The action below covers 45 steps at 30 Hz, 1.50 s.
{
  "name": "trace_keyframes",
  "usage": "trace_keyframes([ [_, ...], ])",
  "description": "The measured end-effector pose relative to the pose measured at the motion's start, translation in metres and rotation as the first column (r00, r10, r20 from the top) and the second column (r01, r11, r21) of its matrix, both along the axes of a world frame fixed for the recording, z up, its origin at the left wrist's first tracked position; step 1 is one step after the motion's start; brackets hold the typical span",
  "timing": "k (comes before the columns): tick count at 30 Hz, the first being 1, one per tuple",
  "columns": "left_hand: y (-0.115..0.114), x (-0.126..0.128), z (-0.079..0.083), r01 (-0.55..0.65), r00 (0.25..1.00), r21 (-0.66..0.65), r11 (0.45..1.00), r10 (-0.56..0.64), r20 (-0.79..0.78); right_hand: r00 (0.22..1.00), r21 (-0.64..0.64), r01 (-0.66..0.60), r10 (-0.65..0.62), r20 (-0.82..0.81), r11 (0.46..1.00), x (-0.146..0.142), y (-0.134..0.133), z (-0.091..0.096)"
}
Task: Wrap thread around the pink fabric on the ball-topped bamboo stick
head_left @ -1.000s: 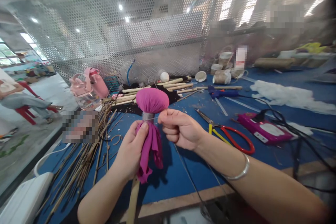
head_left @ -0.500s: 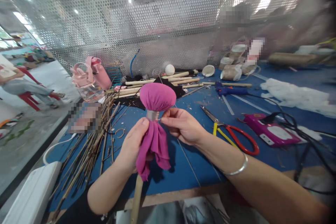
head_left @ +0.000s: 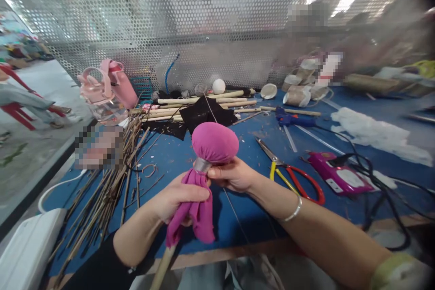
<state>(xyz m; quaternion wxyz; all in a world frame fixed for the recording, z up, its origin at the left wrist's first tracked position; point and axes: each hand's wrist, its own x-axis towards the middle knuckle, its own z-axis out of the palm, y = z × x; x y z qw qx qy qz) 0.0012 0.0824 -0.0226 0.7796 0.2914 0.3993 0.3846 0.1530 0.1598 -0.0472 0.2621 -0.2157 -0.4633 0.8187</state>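
Two hands on one pink cloth bundle (head_left: 215, 141) here, held up over the near-middle of the blue table (head_left: 244, 145), tilted so its round head leans right. There's a silvery grey band (head_left: 202, 166) around the neck, cloth tails hanging below, and a pale wooden stick (head_left: 162, 266) poking out toward the near left.

Left hand (head_left: 175, 198) has its fingers wrapped around the tails, thumb across the front. Right hand (head_left: 238, 176) is gripping the neck right under the head, thumb against the band; its fingers are mostly hidden behind, so can't say if there's a strand in there too.

Just right of that hand are scissors (head_left: 279, 162) with red and yellow handles, then a magenta box (head_left: 340, 176) with black cables. Farther back on the right: a blue glue gun (head_left: 295, 120) and some white fluffy stuff (head_left: 374, 131). Left side's got a big pile of thin twigs (head_left: 102, 195), and far left a pink-topped jug (head_left: 98, 95). Straight back, black cloth (head_left: 197, 113), peeled sticks (head_left: 166, 113) and a white ball (head_left: 218, 86).
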Motion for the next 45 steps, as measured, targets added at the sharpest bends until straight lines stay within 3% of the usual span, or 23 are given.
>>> trace_keyframes([
  [4, 0.005, -0.002, 0.000, 0.048, 0.962, 0.194, 0.980, 0.006, -0.272, 0.996, -0.031, 0.081, -0.083, -0.040, 0.996, -0.006, -0.001, -0.001],
  [8, 0.006, -0.002, 0.005, 0.043, 0.817, 0.371, 0.928, 0.181, -0.548, 0.988, -0.054, 0.145, -0.147, -0.045, 0.988, -0.009, 0.001, -0.001],
  [10, 0.007, -0.006, 0.007, -0.045, 0.776, 0.467, 0.883, 0.325, -0.541, 0.985, -0.045, 0.164, -0.166, -0.045, 0.985, -0.010, 0.001, 0.001],
  [13, 0.013, -0.016, 0.010, -0.255, 0.754, 0.598, 0.760, 0.544, -0.369, 0.981, -0.004, 0.189, -0.189, -0.037, 0.982, -0.011, -0.002, 0.006],
  [15, 0.018, -0.016, 0.015, -0.390, 0.671, 0.627, 0.675, 0.674, -0.308, 0.978, 0.035, 0.208, -0.206, -0.033, 0.978, -0.012, -0.006, 0.008],
  [16, 0.019, -0.014, 0.018, -0.397, 0.625, 0.643, 0.655, 0.706, -0.333, 0.976, 0.052, 0.214, -0.213, -0.036, 0.975, -0.013, -0.008, 0.008],
  [19, 0.017, 0.004, 0.025, -0.156, 0.569, 0.675, 0.721, 0.625, -0.535, 0.971, 0.099, 0.239, -0.235, -0.049, 0.966, -0.013, -0.013, 0.009],
  [21, 0.010, 0.018, 0.024, -0.057, 0.519, 0.663, 0.746, 0.590, -0.619, 0.968, 0.125, 0.252, -0.249, -0.037, 0.960, -0.011, -0.014, 0.010],
  [24, -0.003, 0.029, 0.015, -0.086, 0.448, 0.644, 0.760, 0.607, -0.657, 0.966, 0.149, 0.259, -0.260, -0.017, 0.954, -0.009, -0.015, 0.014],
  [27, -0.012, 0.030, 0.005, -0.102, 0.381, 0.665, 0.740, 0.646, -0.661, 0.967, 0.200, 0.255, -0.253, -0.037, 0.946, -0.007, -0.016, 0.020],
  [28, -0.013, 0.028, 0.004, -0.104, 0.378, 0.683, 0.723, 0.664, -0.645, 0.965, 0.233, 0.260, -0.257, -0.042, 0.937, -0.006, -0.016, 0.022],
  [30, -0.011, 0.025, 0.004, -0.112, 0.443, 0.701, 0.704, 0.667, -0.599, 0.956, 0.301, 0.290, -0.289, -0.051, 0.908, -0.004, -0.014, 0.025],
  [34, -0.001, 0.018, 0.010, -0.168, 0.651, 0.625, 0.762, 0.562, -0.510, 0.947, 0.370, 0.306, -0.320, -0.026, 0.877, 0.001, -0.008, 0.028],
  [41, -0.004, 0.017, 0.013, -0.357, 0.842, 0.379, 0.854, 0.470, -0.266, 0.968, 0.178, 0.252, -0.244, -0.062, 0.951, 0.004, -0.012, 0.031],
  [45, -0.006, 0.015, 0.012, -0.435, 0.857, 0.261, 0.862, 0.485, -0.172, 0.967, 0.152, 0.253, -0.250, -0.036, 0.956, -0.002, -0.012, 0.030],
])
